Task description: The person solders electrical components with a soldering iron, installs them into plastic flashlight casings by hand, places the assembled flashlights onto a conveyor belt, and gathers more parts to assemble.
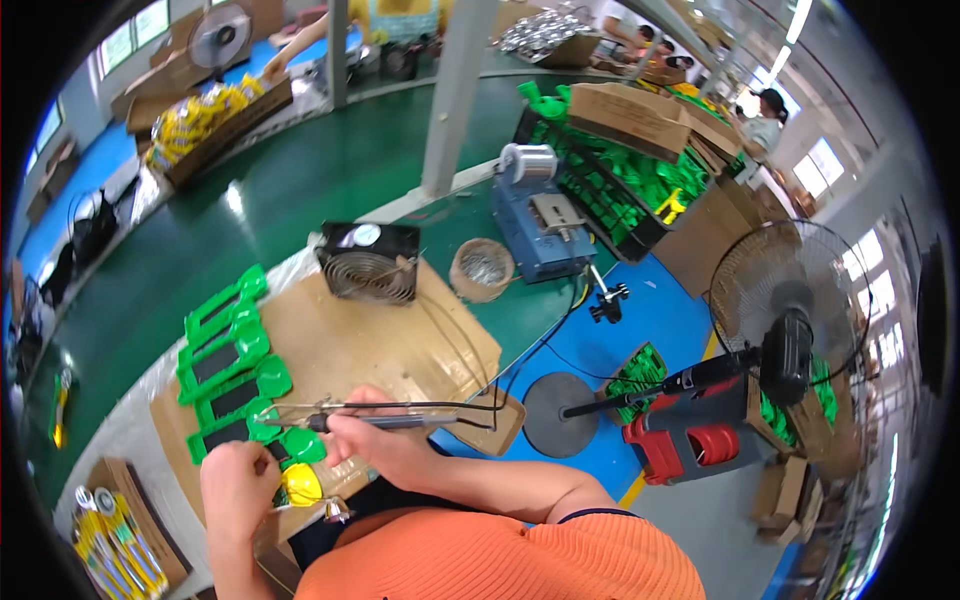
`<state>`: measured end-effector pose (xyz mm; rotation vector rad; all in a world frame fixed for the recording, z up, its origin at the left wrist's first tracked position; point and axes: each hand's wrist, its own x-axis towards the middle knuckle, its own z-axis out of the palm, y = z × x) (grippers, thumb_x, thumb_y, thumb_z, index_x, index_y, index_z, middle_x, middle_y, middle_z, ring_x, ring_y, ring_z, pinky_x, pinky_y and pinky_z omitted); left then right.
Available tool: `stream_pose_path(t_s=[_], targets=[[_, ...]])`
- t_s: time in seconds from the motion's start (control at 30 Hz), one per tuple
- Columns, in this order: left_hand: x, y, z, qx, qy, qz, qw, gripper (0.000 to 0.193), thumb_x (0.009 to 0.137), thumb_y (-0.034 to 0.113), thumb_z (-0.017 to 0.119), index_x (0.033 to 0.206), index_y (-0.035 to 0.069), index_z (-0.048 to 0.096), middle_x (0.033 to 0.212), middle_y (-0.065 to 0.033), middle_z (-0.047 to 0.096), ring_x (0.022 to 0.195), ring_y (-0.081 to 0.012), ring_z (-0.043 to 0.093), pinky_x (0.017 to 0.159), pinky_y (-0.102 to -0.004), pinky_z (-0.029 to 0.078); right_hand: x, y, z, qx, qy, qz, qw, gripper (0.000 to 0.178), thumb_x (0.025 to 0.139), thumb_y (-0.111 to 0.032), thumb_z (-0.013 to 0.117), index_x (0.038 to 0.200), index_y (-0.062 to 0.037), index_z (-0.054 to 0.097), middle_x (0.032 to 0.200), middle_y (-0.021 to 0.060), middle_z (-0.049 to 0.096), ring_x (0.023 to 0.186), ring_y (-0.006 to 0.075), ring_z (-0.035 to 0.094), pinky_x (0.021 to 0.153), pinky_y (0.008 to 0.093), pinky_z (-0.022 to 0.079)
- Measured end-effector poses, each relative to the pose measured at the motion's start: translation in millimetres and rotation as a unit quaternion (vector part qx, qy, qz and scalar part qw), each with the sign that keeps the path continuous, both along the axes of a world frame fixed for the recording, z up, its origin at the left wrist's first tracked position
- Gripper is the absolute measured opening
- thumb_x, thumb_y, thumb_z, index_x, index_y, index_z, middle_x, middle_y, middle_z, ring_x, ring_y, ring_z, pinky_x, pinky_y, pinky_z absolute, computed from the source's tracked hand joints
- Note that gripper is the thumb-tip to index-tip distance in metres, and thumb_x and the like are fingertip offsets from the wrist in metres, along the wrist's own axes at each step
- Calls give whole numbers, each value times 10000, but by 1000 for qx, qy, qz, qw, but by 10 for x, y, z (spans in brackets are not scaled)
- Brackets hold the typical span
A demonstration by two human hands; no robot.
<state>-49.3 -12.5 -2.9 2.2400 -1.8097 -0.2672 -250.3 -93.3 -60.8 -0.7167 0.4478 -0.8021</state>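
The right hand (pixel 375 440) is closed around the handle of a soldering iron (pixel 400 421), fingers wrapped and pressed together on the grip. The left hand (pixel 240 485) is curled, its fingers bent toward the right; whether it pinches anything cannot be told. It is at the near end of a row of green plastic casings (pixel 225 365) with dark panels, lying along the left edge of a cardboard sheet (pixel 340 340) on the bench. The iron's thin tip points left over the casings nearest the left hand.

The right forearm (pixel 500 485) crosses in front of the orange shirt (pixel 510 560) from a bent elbow at the right, running almost level. The left forearm (pixel 232 565) rises steeply from the lower edge of view, wrist bent inward, back of the hand uppermost.

The left fingertips are hidden behind the hand, and a yellow piece (pixel 301 484) beside them is partly covered. Whether the tip touches a casing is too fine to make out. A small metal object (pixel 337 511) at the bench's near edge is blurred, and the left forearm is cut off below.
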Motion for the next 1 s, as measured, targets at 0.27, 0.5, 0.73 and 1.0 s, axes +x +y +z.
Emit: stream_pose_path(t_s=[0.27, 0.5, 0.73, 1.0], targets=[[-73, -89, 29, -1, -19, 22, 1000, 65, 686, 94, 670, 679, 31, 685, 668, -147, 626, 668, -334, 630, 642, -439, 499, -66, -152, -74, -22, -25, 9, 999, 132, 964, -67, 588, 970, -54, 457, 760, 54, 579, 742, 176, 626, 721, 322, 530], [-100, -6, 22, -31, -40, 8, 999, 74, 712, 92, 663, 721, 18, 663, 699, -151, 615, 697, -329, 617, 654, -443, 482, -116, -137, -170, -17, -49, -11, 999, 134, 960, -69, 599, 962, -54, 465, 749, 46, 577, 714, 169, 630, 721, 335, 548], [-248, 71, 82, -96, -43, 7, 994, 85, 778, 94, 691, 732, 34, 655, 685, -120, 592, 672, -318, 601, 622, -427, 463, -70, -119, -39, -46, -50, -31, 997, 144, 968, -115, 608, 974, -62, 474, 740, 31, 579, 705, 143, 618, 680, 288, 500], [-601, -153, 25, -99, 592, 26, 799, 257, 998, 238, 564, 1082, 17, 666, 954, -34, 657, 855, -120, 609, 711, -263, 478, 331, -172, 446, -194, 16, -70, 978, 239, 973, -257, 632, 1080, -78, 515, 919, -21, 468, 824, 54, 465, 727, 206, 412]])
